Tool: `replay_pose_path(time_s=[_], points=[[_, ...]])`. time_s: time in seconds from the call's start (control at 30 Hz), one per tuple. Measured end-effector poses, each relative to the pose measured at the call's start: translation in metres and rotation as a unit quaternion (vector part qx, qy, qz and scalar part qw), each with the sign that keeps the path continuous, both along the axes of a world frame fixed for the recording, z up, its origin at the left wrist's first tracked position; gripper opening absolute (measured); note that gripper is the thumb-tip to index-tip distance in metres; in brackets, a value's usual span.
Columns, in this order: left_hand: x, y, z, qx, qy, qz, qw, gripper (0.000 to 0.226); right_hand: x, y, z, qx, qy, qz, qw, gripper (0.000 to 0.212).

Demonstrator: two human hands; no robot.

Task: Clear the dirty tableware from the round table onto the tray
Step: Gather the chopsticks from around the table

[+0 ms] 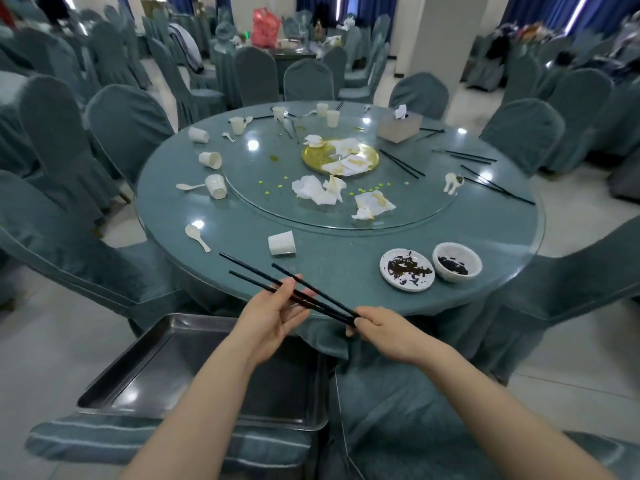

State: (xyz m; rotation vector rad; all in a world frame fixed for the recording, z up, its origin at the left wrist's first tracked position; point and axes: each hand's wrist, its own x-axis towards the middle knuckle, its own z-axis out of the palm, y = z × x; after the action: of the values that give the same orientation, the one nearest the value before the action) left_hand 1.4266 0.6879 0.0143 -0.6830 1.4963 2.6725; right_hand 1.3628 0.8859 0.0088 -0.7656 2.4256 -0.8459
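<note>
Both hands hold a bundle of black chopsticks over the near edge of the round table. My left hand grips them near the middle; my right hand pinches their near ends. A steel tray rests on a chair seat below my left arm, nothing visible in it. On the table lie a tipped white cup, a dirty white plate, a dirty bowl, spoons, more tipped cups and further chopsticks.
A glass turntable carries crumpled napkins, a gold plate and scattered peas. A tissue box stands at the back. Covered chairs ring the table; other tables stand behind.
</note>
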Motion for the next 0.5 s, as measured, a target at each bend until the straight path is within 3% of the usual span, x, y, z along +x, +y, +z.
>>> replay_pose_path(time_s=[0.2, 0.5], points=[[0.047, 0.010, 0.016, 0.012, 0.025, -0.003, 1.000, 0.035, 0.039, 0.021, 0.012, 0.008, 0.075, -0.029, 0.997, 0.037], [0.142, 0.058, 0.026, 0.031, 0.031, 0.012, 0.999, 0.030, 0.130, 0.061, 0.033, 0.004, 0.053, -0.060, 0.997, 0.035]])
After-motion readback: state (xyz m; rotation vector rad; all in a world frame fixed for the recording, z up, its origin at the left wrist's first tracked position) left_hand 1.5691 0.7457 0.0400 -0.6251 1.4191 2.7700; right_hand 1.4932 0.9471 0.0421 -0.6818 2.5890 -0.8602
